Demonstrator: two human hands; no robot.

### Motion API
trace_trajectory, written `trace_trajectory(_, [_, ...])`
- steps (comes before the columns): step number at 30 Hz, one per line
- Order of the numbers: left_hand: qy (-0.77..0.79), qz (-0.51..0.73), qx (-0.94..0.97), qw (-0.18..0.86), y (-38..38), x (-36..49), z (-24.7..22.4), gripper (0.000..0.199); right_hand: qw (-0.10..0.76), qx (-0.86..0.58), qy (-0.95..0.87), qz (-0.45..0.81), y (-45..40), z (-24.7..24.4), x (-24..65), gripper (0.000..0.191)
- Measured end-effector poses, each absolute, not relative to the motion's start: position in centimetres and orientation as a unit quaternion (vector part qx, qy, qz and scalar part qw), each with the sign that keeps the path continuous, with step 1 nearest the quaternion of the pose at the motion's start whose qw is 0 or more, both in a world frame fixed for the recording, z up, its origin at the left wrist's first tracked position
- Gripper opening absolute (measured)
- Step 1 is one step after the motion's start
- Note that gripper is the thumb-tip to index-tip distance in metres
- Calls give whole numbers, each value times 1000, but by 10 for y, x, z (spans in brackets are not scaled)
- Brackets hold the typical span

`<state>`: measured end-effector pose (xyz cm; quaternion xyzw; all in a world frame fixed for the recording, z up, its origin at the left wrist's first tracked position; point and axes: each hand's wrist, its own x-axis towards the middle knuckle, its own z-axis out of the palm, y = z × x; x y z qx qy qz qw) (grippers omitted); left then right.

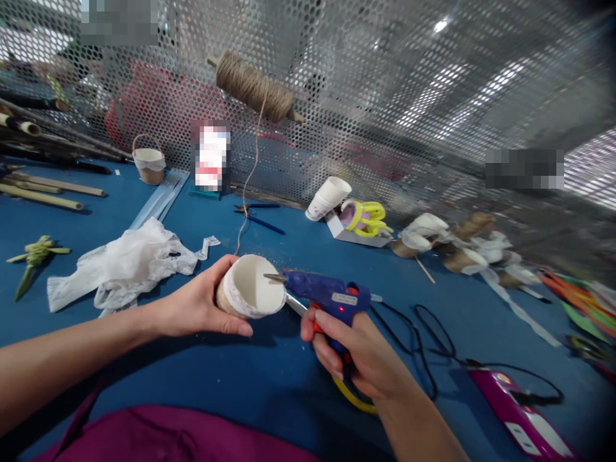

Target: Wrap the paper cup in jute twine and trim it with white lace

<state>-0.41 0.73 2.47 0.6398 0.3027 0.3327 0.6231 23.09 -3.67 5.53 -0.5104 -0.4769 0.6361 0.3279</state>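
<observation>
The white paper cup wrapped in brown twine and white lace (234,299) is tilting above the blue table (192,378), the left hand (212,301) curling around it while the right hand (349,346) is gripping a blue glue gun (327,292)

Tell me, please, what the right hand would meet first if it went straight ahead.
Likely the cup in the left hand: the glue gun in the right hand aims across its opening, though depth is unclear.
</observation>
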Motion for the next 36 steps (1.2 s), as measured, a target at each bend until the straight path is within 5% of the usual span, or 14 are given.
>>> trace_trajectory(19, [294, 355, 607, 647, 9, -2, 22, 81, 396, -475, -406, 673, -36, 57, 227, 32])
trace_trajectory(36, [315, 371, 637, 598, 7, -4, 21, 68, 369, -518, -452, 626, -42, 49, 220, 31])
